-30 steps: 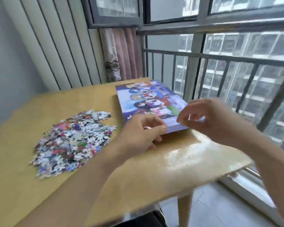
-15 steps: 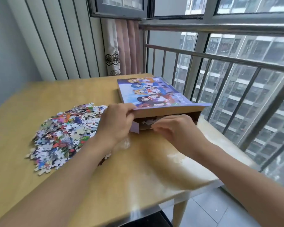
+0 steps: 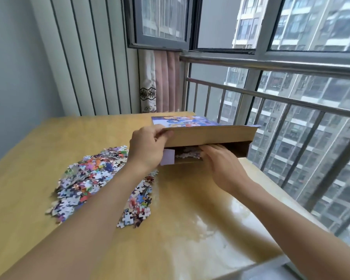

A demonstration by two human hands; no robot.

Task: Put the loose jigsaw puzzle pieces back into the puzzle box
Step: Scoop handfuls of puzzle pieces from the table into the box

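A flat puzzle box (image 3: 208, 135) with a colourful cartoon top lies at the table's far right, its near end flap lifted. My left hand (image 3: 148, 146) grips the left corner of that raised flap. My right hand (image 3: 222, 164) reaches into the opening, fingers flat against puzzle pieces inside the box (image 3: 187, 154); whether it holds any is hidden. A large heap of loose puzzle pieces (image 3: 89, 176) lies on the table to the left, partly under my left forearm.
The yellow wooden table (image 3: 190, 229) ends close on the right and near sides. A metal railing (image 3: 271, 98) and windows stand right beyond the box. A pink curtain (image 3: 162, 81) hangs at the back corner.
The box flap has been lifted higher by my left hand. My right hand has pushed further into the opening. The camera view has tilted upward.
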